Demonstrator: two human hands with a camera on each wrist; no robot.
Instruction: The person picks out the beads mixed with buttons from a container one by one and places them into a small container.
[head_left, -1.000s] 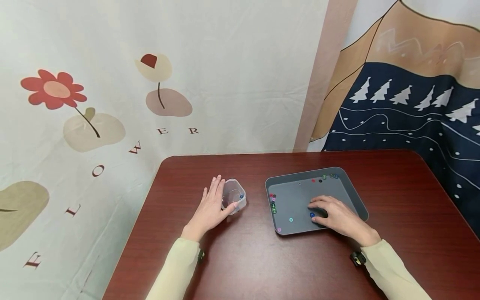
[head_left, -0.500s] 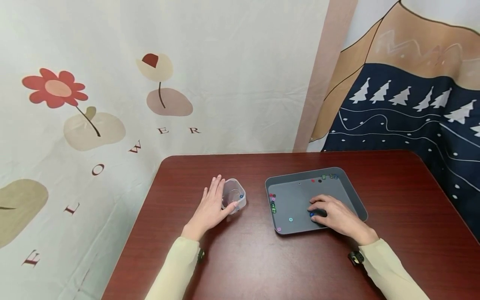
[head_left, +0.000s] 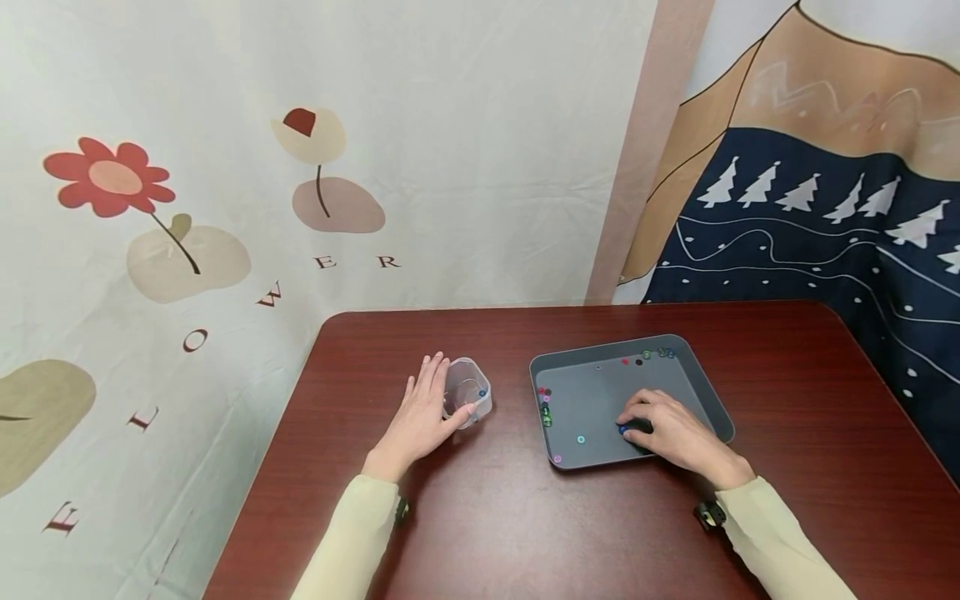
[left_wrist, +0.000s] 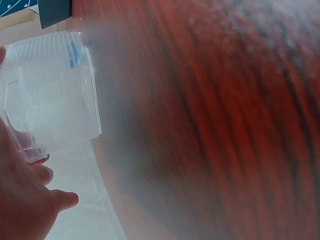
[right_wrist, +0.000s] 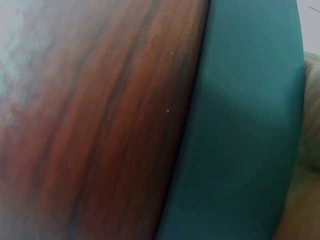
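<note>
A clear plastic container [head_left: 480, 408] stands on the table, a small blue bead [head_left: 482, 392] visible inside. My left hand [head_left: 420, 421] holds it from the left, fingers along its side and thumb across the near side. In the left wrist view the same clear container [left_wrist: 55, 95] shows ribbed walls, with part of the hand [left_wrist: 25, 185] below it. Over the grey tray [head_left: 573, 358], my right hand [head_left: 667, 429] pinches a blue bead [head_left: 622, 429] between thumb and fingertips. The tray wall [right_wrist: 240, 120] hides most of that hand in the right wrist view.
Small coloured beads lie in the tray: several green and red ones [head_left: 546, 410] along its left wall, others [head_left: 660, 354] at the far side, a turquoise ring bead [head_left: 581, 439] and a pink one [head_left: 557, 459] near the front. The brown table [head_left: 510, 533] meets a curtain behind.
My right hand's fingers have drawn together onto the blue bead, which lay between the spread thumb and fingers a second ago. The left hand and the container have stayed in place.
</note>
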